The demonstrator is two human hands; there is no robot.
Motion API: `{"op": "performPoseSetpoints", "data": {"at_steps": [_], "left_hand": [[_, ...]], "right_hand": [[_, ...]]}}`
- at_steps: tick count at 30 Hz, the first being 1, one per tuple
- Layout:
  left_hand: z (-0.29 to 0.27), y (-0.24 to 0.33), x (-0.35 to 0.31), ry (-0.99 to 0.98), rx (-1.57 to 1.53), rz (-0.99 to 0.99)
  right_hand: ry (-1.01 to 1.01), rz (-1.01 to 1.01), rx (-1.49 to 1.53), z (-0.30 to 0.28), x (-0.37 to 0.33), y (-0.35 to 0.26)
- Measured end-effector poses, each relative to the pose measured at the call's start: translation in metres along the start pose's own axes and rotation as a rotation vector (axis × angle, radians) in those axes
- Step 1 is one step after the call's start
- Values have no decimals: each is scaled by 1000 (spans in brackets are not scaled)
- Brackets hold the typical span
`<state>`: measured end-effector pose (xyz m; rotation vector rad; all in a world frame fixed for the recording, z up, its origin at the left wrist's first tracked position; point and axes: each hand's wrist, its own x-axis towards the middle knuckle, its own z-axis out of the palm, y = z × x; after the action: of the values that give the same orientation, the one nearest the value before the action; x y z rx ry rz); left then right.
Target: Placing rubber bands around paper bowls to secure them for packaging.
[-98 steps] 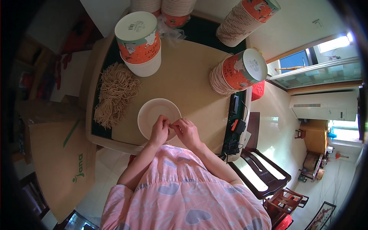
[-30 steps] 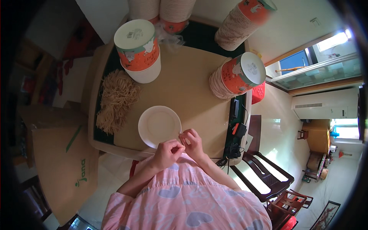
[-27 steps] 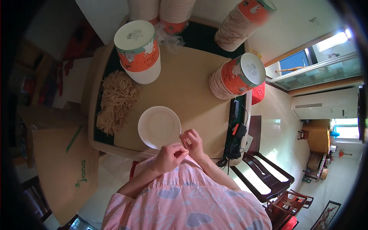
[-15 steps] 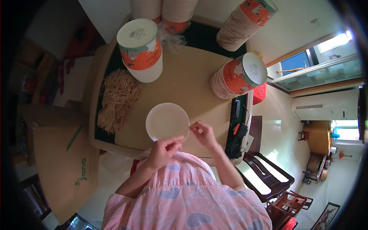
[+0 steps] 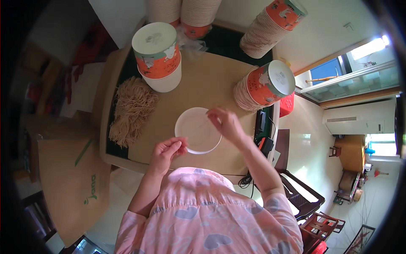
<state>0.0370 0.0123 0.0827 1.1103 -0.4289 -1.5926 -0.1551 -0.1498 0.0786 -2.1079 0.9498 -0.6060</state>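
A round white tub (image 5: 198,131) with a pale rim is on the tan board in front of me, its round face turned up toward me. My left hand (image 5: 167,153) is at the tub's lower left rim, thumb and fingers pressed together. Above its right rim, my right hand (image 5: 225,124) is bent, fingertips drawn together and pointing left over the tub. Whatever either hand pinches is too small to make out. A bundle of beige strings (image 5: 132,112) lies to the left of the tub.
An orange-and-green printed paper bucket (image 5: 157,55) stands upside down at the far left. Stacked buckets (image 5: 264,84) lean at the right, with another stack (image 5: 272,27) behind. Black cables and a power strip (image 5: 261,122) line the right table edge. A cardboard box (image 5: 67,182) stands left.
My hands have moved apart, the left one leftward and the right one farther up over the tub. The tub has shifted to the right and slightly away.
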Motion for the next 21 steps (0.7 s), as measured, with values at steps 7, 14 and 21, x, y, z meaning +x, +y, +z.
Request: {"op": "performPoseSetpoints", "data": {"at_steps": [7,14,21], "left_hand": [[4,-2,8,1,29,217],[-21,-3,29,9,1566,780],[-1,-29,26,82,1579,816]], "right_hand": [[-465,356,856,87,-87,-40],[-131,266,236,88,-108,-20],[-43,366,387,46,-87,-4]]}}
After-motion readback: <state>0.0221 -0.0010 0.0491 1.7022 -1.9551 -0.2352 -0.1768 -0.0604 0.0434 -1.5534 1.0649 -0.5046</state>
